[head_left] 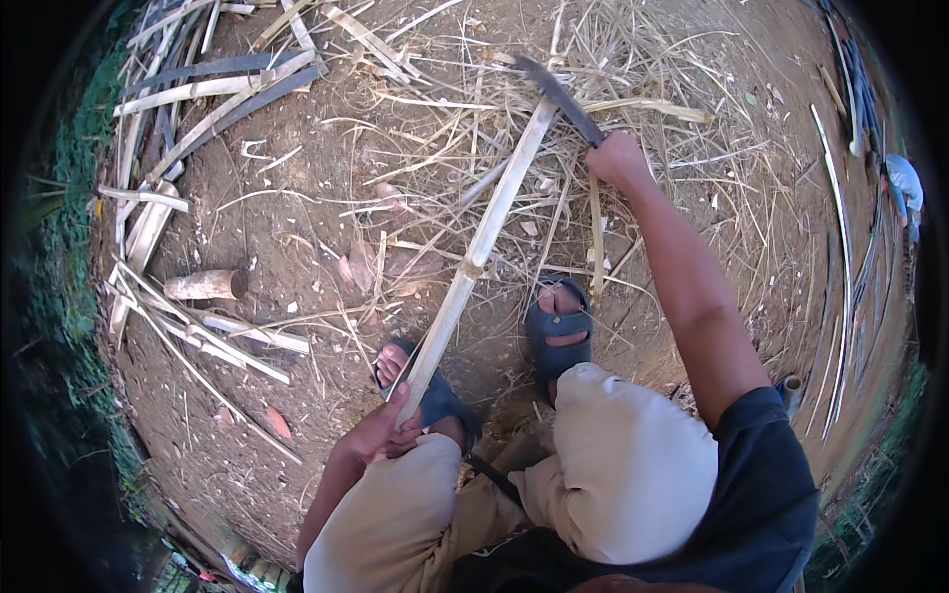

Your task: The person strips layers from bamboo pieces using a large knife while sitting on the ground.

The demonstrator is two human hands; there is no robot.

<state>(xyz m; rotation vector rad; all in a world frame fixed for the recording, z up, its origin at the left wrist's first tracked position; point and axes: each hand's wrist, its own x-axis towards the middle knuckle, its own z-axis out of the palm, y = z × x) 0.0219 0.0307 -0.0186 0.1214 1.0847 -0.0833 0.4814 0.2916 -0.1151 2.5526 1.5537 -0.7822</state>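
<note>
A long pale bamboo strip (pixel 482 242) slants from my left knee up toward the far middle, a node showing partway along it. My left hand (pixel 381 427) is closed around its near end, beside my left sandal. My right arm reaches far forward, and my right hand (pixel 620 160) grips the handle of a dark-bladed machete (pixel 561 96). The blade lies across the strip's far end, seemingly touching it. The machete's handle is mostly hidden inside my fist.
Thin bamboo shavings (pixel 633 59) cover the ground at the far middle. Split bamboo pieces (pixel 217 89) are heaped at the left, near a short log (pixel 206 286). Long strips (pixel 840 247) lie along the right. My sandalled feet (pixel 560 331) stand close to the bamboo strip.
</note>
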